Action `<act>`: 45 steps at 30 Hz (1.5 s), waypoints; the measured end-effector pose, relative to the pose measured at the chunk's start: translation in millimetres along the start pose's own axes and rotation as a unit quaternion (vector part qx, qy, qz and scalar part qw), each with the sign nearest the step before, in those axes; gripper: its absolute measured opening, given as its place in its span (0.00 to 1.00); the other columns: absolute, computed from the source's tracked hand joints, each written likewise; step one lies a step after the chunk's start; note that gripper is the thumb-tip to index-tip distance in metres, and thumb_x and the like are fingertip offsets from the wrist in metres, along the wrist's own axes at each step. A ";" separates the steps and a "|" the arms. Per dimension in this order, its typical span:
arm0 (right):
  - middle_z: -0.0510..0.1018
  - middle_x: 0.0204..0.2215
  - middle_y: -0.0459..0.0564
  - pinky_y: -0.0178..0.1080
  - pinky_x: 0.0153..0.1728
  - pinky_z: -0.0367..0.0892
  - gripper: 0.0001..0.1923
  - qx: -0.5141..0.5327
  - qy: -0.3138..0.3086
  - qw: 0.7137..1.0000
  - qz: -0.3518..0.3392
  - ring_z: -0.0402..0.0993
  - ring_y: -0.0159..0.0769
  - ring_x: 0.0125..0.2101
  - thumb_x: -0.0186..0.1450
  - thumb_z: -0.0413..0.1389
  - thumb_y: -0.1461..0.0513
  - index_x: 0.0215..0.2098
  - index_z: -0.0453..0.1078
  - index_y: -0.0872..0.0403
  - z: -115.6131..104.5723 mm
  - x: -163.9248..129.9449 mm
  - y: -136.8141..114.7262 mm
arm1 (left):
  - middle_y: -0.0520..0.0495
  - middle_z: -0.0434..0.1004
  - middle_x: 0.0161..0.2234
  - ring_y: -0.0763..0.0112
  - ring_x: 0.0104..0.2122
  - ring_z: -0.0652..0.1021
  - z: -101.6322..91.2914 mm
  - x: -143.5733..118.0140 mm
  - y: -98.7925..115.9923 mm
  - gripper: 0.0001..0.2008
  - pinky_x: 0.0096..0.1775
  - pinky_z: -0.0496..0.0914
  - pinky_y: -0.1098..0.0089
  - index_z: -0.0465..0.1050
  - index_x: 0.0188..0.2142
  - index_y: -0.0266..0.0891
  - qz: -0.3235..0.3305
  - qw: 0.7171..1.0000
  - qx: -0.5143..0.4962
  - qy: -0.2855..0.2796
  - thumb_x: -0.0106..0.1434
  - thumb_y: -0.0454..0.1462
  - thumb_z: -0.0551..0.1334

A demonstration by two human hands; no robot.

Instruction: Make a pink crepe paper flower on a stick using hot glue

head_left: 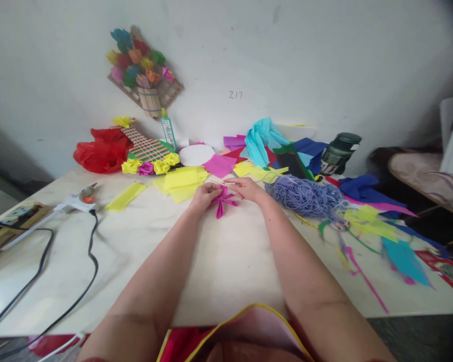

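Observation:
My left hand [204, 195] and my right hand [246, 189] meet over the middle of the white table [226, 261]. Between them they pinch a folded magenta paper piece [223, 201], whose strips fan out downward. A thin pale strand runs across the top of it between my fingertips. A heap of lilac yarn [305, 196] lies just right of my right hand. Yellow paper sheets [183, 181] lie just behind my left hand.
A hot glue gun [77, 200] with a black cord [92, 251] lies at the left, next to a power strip [11, 216]. Coloured paper scraps [377, 226] spread right. At the back are a red bag [101, 148], a stick frame with paper flowers [147, 153], a glue tube [169, 129] and a dark jar [340, 151].

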State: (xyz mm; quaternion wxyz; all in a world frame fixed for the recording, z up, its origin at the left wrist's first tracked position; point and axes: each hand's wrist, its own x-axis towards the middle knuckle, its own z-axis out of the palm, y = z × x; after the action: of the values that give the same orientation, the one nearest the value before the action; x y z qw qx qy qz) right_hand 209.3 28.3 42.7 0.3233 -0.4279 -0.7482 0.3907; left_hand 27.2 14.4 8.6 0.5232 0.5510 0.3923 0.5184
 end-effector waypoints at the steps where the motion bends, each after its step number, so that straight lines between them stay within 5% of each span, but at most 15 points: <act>1: 0.57 0.09 0.36 0.31 0.18 0.53 0.24 0.001 -0.016 1.000 0.012 0.52 0.24 0.13 0.60 0.53 0.55 0.52 0.70 0.58 -1.5 -1.5 -1.4 | 0.50 0.75 0.24 0.76 0.23 0.71 -0.2 -0.1 0.2 0.16 0.27 0.63 0.73 0.73 0.28 0.35 0.003 1.000 0.004 -0.005 0.44 0.43 0.70; 13: 0.63 0.08 0.37 0.29 0.12 0.49 0.23 0.000 -0.067 0.996 0.057 0.52 0.23 0.09 0.61 0.52 0.58 0.54 0.69 0.53 -8.6 -5.7 -1.4 | 0.49 0.75 0.25 0.74 0.23 0.73 -0.2 -1.7 1.0 0.15 0.29 0.66 0.72 0.72 0.29 0.35 -0.023 0.999 -0.017 -0.039 0.45 0.41 0.70; 21: 0.64 0.14 0.39 0.29 0.19 0.54 0.19 -0.024 -0.031 0.999 -0.009 0.55 0.23 0.17 0.57 0.54 0.60 0.46 0.74 0.57 -7.9 -1.1 -0.9 | 0.49 0.74 0.22 0.76 0.20 0.70 1.8 -6.3 8.5 0.15 0.23 0.62 0.75 0.74 0.29 0.34 -0.042 0.998 -0.015 -0.045 0.44 0.42 0.71; 29: 0.75 0.22 0.46 0.31 0.25 0.59 0.17 -0.020 -0.038 0.999 -0.019 0.62 0.27 0.23 0.55 0.55 0.61 0.41 0.77 0.57 -6.7 -5.0 -13.2 | 0.47 0.76 0.24 0.74 0.22 0.72 -1.7 -5.2 7.3 0.14 0.23 0.64 0.74 0.76 0.29 0.34 -0.049 0.996 -0.023 -0.071 0.44 0.41 0.70; 45: 0.77 0.24 0.46 0.30 0.25 0.60 0.17 -0.019 -0.060 0.998 -0.015 0.64 0.27 0.23 0.56 0.54 0.64 0.42 0.76 0.56 -4.9 -6.6 -20.9 | 0.47 0.75 0.22 0.75 0.19 0.71 -4.5 -4.9 8.9 0.11 0.21 0.62 0.74 0.74 0.26 0.33 -0.082 0.990 -0.084 -0.074 0.42 0.35 0.69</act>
State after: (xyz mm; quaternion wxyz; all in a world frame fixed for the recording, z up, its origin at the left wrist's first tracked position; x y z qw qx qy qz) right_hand 208.0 17.0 62.1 0.2753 -0.3982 -0.7801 0.3963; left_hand 21.1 9.1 16.2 0.6359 0.5082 0.3517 0.4622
